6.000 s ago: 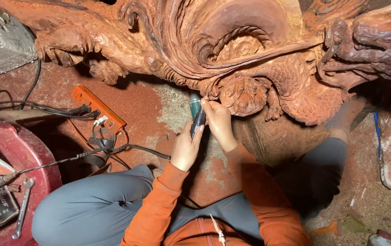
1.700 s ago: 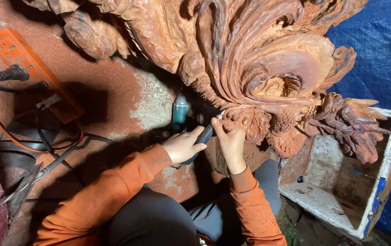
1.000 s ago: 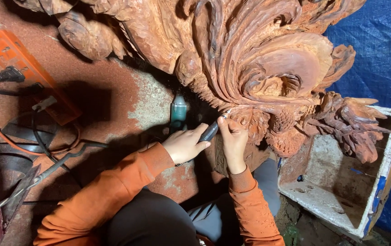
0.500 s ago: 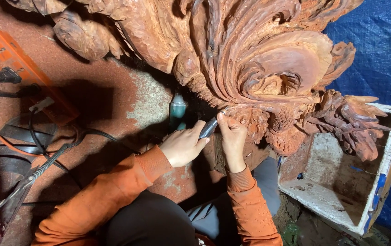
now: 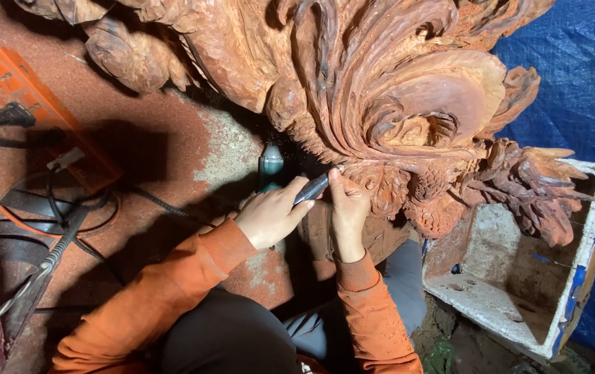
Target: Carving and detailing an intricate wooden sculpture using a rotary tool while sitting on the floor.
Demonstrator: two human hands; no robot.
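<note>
My left hand [image 5: 270, 218] is wrapped around the grey handpiece of a rotary carving tool [image 5: 310, 189], fingers clenched on its barrel, and the tip now points up into the dark recess at the lower edge of the big reddish wood carving [image 5: 380, 90]. Half a second ago the tool sat slightly lower against my knuckles; since then I have pushed it closer under the carved curls, and the view has shifted little. My right hand [image 5: 347, 211] stands just right of the tool, its fingers closed lightly on the front of the handpiece and braced against the carving's scaly underside, steadying the tip. Six seconds ago both hands were farther left along the carving's lower rim, so the work has moved along to this feathered part.

Just left of the tool, under the carving, stands a small teal bottle [image 5: 270, 166] on the red-dusted floor [image 5: 193, 145]. Well left of the carving lies an orange power strip [image 5: 34, 104] with a black plug [image 5: 3, 116] and coiled black cables [image 5: 69, 215] beside it. Right of the carving, below its spiky end, sits a white foam box [image 5: 519, 291], open and dusty, with a blue tarp [image 5: 581, 83] behind it. I judge the cut here as only begun: the tip is set in place and both hands are locked.
</note>
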